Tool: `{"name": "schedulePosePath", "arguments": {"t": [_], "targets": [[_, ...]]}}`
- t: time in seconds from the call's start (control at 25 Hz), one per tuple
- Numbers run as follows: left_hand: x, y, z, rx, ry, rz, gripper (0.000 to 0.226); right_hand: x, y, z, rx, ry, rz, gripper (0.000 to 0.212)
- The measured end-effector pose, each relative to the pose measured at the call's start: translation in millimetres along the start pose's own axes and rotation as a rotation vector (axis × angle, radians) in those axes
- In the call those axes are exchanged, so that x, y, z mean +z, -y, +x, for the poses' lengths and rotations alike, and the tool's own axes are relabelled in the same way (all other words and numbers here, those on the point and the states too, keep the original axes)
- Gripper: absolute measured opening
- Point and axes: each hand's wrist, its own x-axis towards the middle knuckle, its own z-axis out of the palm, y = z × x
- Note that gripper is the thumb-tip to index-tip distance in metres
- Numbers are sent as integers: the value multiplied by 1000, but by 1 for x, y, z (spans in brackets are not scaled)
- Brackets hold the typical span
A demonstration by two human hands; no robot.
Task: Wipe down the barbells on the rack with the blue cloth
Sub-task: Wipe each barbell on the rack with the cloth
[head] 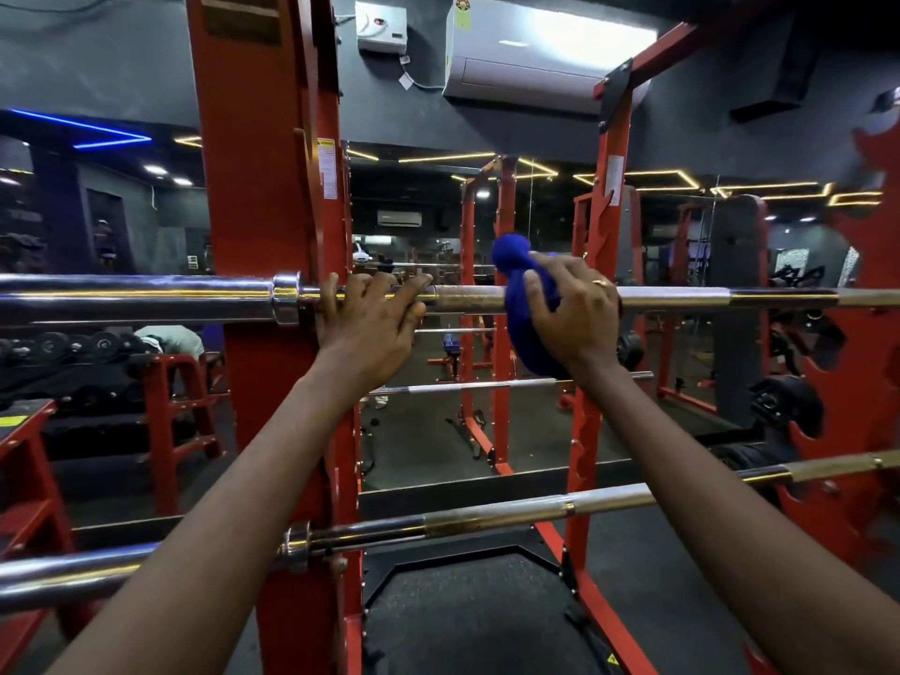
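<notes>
A chrome barbell [146, 297] lies across the red rack [268, 211] at chest height. My left hand [370, 319] rests on its shaft just right of the collar, fingers spread and slightly bent over the bar. My right hand [574, 314] grips the blue cloth [523, 309], which is wrapped around the shaft further right and bunches above and below the bar. A second barbell [487, 521] sits lower on the rack, slanting up to the right, untouched.
The rack's right upright [604, 226] stands just beyond my right hand. A mirror behind shows more racks. A dumbbell stand [97, 362] is at the left, and a black floor mat [462, 616] lies below. An air conditioner [545, 51] hangs on the wall.
</notes>
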Motion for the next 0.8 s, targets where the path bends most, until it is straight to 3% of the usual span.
{"name": "schedulePosePath", "arguments": {"t": [0.12, 0.24, 0.36, 0.48, 0.56, 0.72, 0.8], "targets": [[5, 1, 1, -3, -32, 8, 47, 7, 17, 2, 203, -45, 38, 51], [9, 0, -2, -18, -74, 4, 47, 27, 43, -14, -32, -34, 59, 42], [9, 0, -4, -1, -90, 10, 46, 28, 16, -8, -223, -92, 38, 42], [9, 3, -5, -9, -108, 1, 45, 29, 16, -3, 73, -236, 98, 37], [10, 1, -7, -22, -128, 32, 49, 36, 46, 0, 187, -236, 104, 31], [0, -4, -12, -78, -69, 125, 66, 43, 78, 2, -19, -117, 89, 28], [-9, -1, -21, -70, -50, 276, 67, 44, 75, 5, -34, -119, 89, 29]]}}
